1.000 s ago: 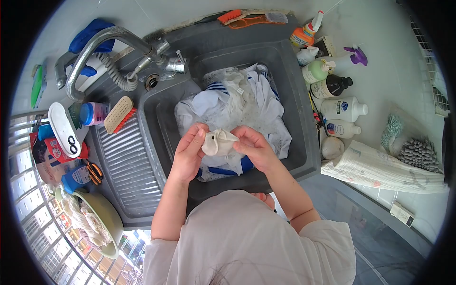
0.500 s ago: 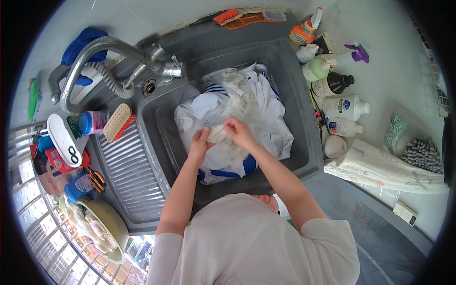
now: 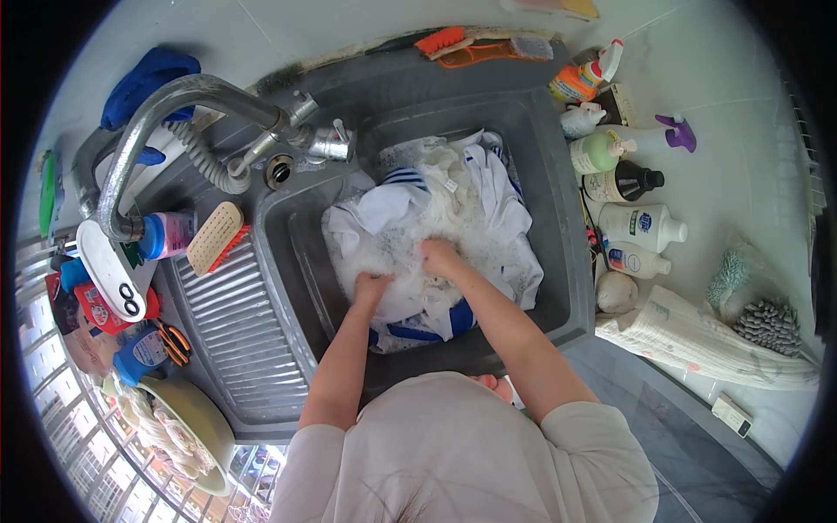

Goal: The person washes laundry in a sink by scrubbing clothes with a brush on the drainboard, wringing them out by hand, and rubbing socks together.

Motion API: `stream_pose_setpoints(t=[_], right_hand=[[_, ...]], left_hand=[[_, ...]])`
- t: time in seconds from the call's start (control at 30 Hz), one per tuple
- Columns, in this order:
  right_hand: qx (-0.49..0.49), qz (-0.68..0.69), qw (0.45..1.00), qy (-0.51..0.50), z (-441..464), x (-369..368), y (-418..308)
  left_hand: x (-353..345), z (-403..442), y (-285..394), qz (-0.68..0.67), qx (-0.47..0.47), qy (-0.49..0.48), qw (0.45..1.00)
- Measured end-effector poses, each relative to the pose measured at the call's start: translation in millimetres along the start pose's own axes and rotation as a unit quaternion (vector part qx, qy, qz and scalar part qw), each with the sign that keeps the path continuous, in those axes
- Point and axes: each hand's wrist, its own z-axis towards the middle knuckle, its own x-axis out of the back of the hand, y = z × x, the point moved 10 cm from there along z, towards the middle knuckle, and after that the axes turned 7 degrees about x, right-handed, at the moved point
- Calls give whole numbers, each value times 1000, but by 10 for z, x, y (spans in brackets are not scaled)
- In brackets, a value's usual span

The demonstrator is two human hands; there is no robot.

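Observation:
Soapy white garments, some with blue stripes and blue panels, lie heaped in the wet grey sink basin. My left hand is down in the suds at the heap's near left, fingers closed on a white garment. To its right, my right hand grips the same pale wet cloth near the middle. Foam and fabric hide part of the fingertips on both hands. A small white label shows on the cloth beyond my hands.
A chrome faucet arches over the left side. On the ribbed drainboard lies a scrub brush. Several bottles, including a white one, line the right ledge. A basin of clothes stands lower left. Brushes rest on the back rim.
Both hands have lowered into the foam, bringing the pale cloth down from where it was held up between them. They are now a little farther apart. The whole view has shifted slightly.

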Motion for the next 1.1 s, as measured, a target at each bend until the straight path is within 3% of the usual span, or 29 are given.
stream_pose_setpoints(t=[0.03, 0.07, 0.1, 0.17, 0.2, 0.37, 0.4, 0.47, 0.53, 0.7, 0.77, 0.87, 1.1], right_hand=[[44, 121, 990, 50, -76, 147, -74], [88, 241, 962, 97, -162, 315, -132], [91, 239, 962, 96, -235, 405, -137], [80, 497, 863, 27, -412, 479, -258], [82, 493, 865, 29, -523, 642, -403], [57, 600, 798, 28, -1002, 1142, -974], [68, 591, 803, 30, -1076, 1262, -1154], [89, 704, 703, 45, -1239, 1515, -1535], [126, 703, 698, 41, -1317, 1709, -1823], [200, 713, 669, 57, -1351, 2039, -2402], [244, 700, 663, 102, -1292, 2137, -2499], [256, 679, 673, 143, -1356, 2277, -2714], [276, 658, 690, 122, -1366, 2140, -3342]], left_hand=[[59, -169, 193, -3, -4, 1, 1000], [81, -427, 414, -151, 9, -51, 987], [82, -615, 563, -296, 23, -102, 950], [165, -687, 722, -291, -3, -144, 946], [147, -751, 879, -283, -31, -188, 940], [408, -1343, 1642, -382, -131, -197, 893], [377, -1564, 1787, -392, -139, -255, 873], [400, -1812, 1862, -403, -160, -310, 846], [268, -1913, 1668, -292, -136, -371, 871], [530, -2308, 1479, -185, -283, -327, 882], [848, -2645, 1555, -160, -347, -245, 891], [1265, -2807, 1468, -152, -384, -216, 885], [2317, -3094, 1140, -165, -387, -105, 901]])
